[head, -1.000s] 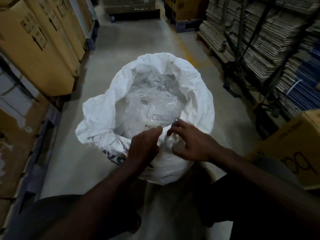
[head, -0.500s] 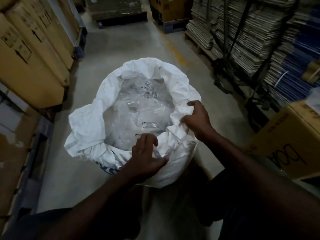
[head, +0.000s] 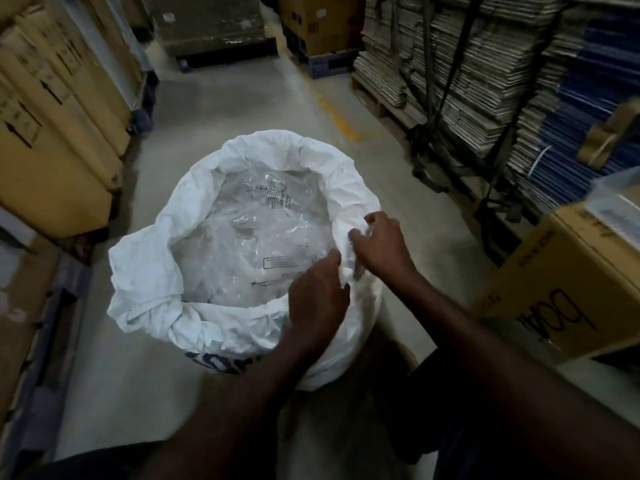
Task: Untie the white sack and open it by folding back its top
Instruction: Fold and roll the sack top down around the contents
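- Hands first: left hand (head: pixel 317 299) sits on the near-right rim of the white sack (head: pixel 149 271), fingers curled onto the cloth. Looks like a grip, but motion blur hides the fingertips.
- Right hand (head: pixel 375 242) just beyond it on the right rim, fingers bent and pinching a bunch of rolled fabric. The two hands are nearly touching.
- Sack stands upright on the concrete floor (head: pixel 242 109) directly in front of the person. Mouth is open, top already cuffed outward most of the way round. No tie visible.
- Clear plastic liner (head: pixel 249 237) with printed labels fills the mouth.
- Risk: a pinch that catches liner along with cloth would drag or tear the plastic as the cuff rolls down.
- Risk: left side of the cuff flops wide and loose; an uneven pull on the right could tilt the sack or slump the rim inward.
- Surroundings: cardboard box (head: pixel 571 282) close on the right, yellow cartons (head: pixel 55 161) on the left, strapped stacks of flattened cardboard (head: pixel 467 74) far right. Narrow aisle, little room to step around.
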Motion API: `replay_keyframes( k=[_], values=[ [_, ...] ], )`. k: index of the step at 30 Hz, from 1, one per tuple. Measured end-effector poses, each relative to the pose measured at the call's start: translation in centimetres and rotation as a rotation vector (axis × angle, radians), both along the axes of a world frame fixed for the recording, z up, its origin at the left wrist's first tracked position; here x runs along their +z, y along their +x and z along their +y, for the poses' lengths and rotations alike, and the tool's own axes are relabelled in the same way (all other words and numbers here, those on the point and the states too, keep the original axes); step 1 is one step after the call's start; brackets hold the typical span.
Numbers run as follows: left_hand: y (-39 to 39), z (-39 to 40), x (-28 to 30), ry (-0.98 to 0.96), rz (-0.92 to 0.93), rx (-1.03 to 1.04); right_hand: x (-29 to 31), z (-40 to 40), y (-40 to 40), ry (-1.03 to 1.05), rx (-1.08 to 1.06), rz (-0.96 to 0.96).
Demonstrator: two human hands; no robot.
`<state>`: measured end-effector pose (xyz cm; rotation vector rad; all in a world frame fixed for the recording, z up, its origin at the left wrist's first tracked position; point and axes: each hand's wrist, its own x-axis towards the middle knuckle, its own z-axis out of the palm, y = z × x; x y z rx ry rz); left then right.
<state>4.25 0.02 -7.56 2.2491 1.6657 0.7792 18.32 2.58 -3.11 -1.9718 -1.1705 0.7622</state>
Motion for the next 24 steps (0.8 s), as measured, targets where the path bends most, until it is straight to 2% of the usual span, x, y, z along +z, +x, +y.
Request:
replay_keyframes(
  k=[1,2,4,7,8,11,12,13,14,16,20,22,24],
  values=[
    [0.6,-0.4,-0.9,0.065,0.038,-0.005,-0.1,-0.2,-0.5,-0.007,0.054,-0.216],
    [1.2,-0.6,-1.6,0.109,0.072,0.005,-0.2,-0.3,-1.0,-0.003,0.093,-0.334],
    [1.9,-0.5,-2.6,0.165,0.113,0.026,-0.2,0.4,-1.5,0.004,0.119,-0.358],
    [2.0,-1.0,-2.9,0.207,0.065,-0.115,-0.1,1.9,-1.2,0.007,0.117,-0.382],
    [1.7,-1.2,-2.3,0.142,0.025,-0.199,0.2,2.2,-1.1,0.011,0.112,-0.387],
    [-1.4,0.5,0.2,-0.3,-0.125,-0.361,0.7,2.7,-0.7,-0.017,0.099,-0.274],
    [-3.0,1.6,1.2,-0.391,-0.155,-0.405,0.8,2.8,-0.4,-0.008,0.097,-0.215],
    [-4.4,3.0,2.3,-0.399,-0.176,-0.432,0.8,3.0,0.0,0.012,0.089,-0.145],
    [-5.5,4.6,3.3,-0.322,-0.173,-0.451,0.7,3.1,0.4,0.04,0.072,-0.058],
    [-6.6,8.5,4.9,-0.084,-0.02,-0.488,0.4,3.1,1.2,0.067,0.023,0.179],
    [-4.4,14.7,7.9,0.279,0.601,-0.544,0.3,2.7,2.8,-0.047,-0.034,0.524],
    [-2.9,16.7,8.6,0.338,0.752,-0.616,0.5,2.8,3.9,-0.088,-0.042,0.583],
    [-1.3,18.2,8.9,0.312,0.792,-0.67,0.7,3.0,4.6,-0.1,-0.067,0.607]
  ],
)
